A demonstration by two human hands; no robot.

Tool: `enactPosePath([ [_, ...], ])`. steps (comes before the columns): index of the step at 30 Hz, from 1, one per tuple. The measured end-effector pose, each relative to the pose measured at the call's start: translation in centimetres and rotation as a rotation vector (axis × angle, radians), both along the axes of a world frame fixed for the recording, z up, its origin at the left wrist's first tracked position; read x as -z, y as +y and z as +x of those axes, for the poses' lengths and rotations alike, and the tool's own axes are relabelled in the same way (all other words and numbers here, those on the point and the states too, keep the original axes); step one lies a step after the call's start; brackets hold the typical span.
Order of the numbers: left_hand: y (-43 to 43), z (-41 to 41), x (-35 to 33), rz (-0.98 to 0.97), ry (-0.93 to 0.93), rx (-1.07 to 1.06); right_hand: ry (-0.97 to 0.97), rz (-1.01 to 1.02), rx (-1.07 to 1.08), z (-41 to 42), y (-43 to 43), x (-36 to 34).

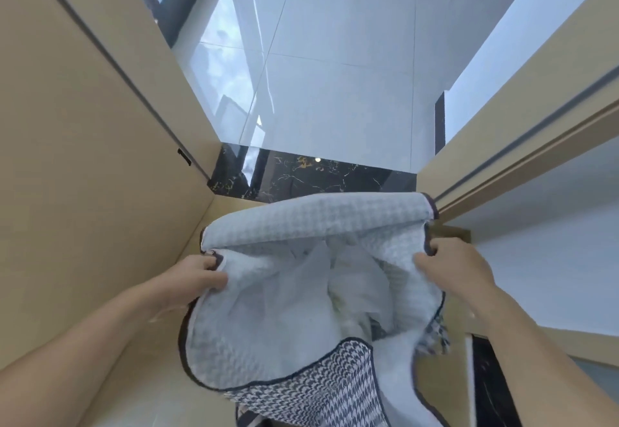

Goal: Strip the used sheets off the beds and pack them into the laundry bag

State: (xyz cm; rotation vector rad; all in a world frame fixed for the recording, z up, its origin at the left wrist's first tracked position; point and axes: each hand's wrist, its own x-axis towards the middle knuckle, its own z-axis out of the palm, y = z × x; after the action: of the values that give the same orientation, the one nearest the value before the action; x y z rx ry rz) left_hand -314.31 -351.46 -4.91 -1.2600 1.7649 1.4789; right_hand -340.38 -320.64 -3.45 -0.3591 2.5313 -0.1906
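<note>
Floor (335,58): I see pale glossy tiles running on past the doorway.
Door (83,125): a tan panel fills my left side.
Door frame (502,165): tan, on my right, close beside the bag.
Laundry bag (301,222): houndstooth cloth with dark trim, held up between both hands, mouth pulled wide.
Sheets (335,292): white and crumpled, down inside the bag.
Threshold (318,175): a black marble strip just beyond the bag's far rim.
Left hand (197,279): fingers curled round the bag's left rim.
Right hand (452,266): fingers curled over the right rim's trim, gripping it.
</note>
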Motion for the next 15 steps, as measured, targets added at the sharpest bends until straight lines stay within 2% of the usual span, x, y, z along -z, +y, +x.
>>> enactPosePath([
  [2,-0.8,-1.4,0.1,-0.072,-0.204,0.123,-0.131,-0.015,0.018,-1.6,-1.1,0.4],
  [5,-2.4,-3.8,0.8,-0.287,-0.460,0.319,-0.255,-0.067,0.136,-4.4,-2.6,1.1],
  [8,-4.2,-6.1,2.0,-0.698,-0.532,0.456,-0.249,-0.134,0.252,-7.2,-3.6,3.5],
  [10,-5.4,-7.3,3.3,-0.808,-0.498,0.440,-0.250,-0.221,0.371,-8.7,-4.4,5.3],
  [12,-6.1,-8.1,5.1,-0.714,-0.408,0.304,-0.274,-0.318,0.470,-9.8,-5.5,7.0],
  [15,-6.3,-8.1,7.6,-0.373,-0.285,-0.090,-0.305,-0.452,0.552,-10.9,-7.0,9.2],
])
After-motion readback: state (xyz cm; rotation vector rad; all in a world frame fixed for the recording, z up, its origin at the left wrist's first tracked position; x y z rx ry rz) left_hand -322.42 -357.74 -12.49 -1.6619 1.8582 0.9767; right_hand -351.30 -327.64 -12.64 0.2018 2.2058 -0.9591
